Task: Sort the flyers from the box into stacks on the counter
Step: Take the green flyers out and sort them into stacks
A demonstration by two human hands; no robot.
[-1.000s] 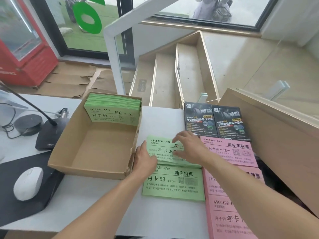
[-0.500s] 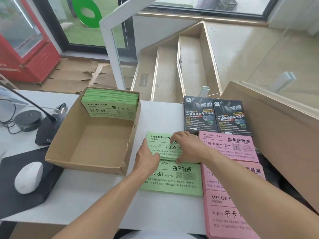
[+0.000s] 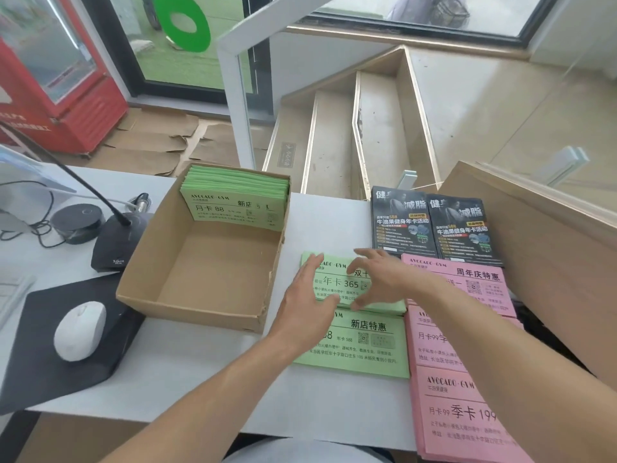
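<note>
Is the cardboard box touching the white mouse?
Apart. The head view shows the cardboard box and the white mouse separated by a visible strip of black mouse pad.

We see a white counter point(image 3: 207, 389) carrying an open cardboard box point(image 3: 200, 305), two green flyer stacks point(image 3: 367, 349) beside it, pink flyer stacks point(image 3: 467, 412) along the right, two black flyer stacks point(image 3: 434, 225) behind, plus a mouse pad point(image 3: 40, 329) and microphone base point(image 3: 115, 245).
</note>
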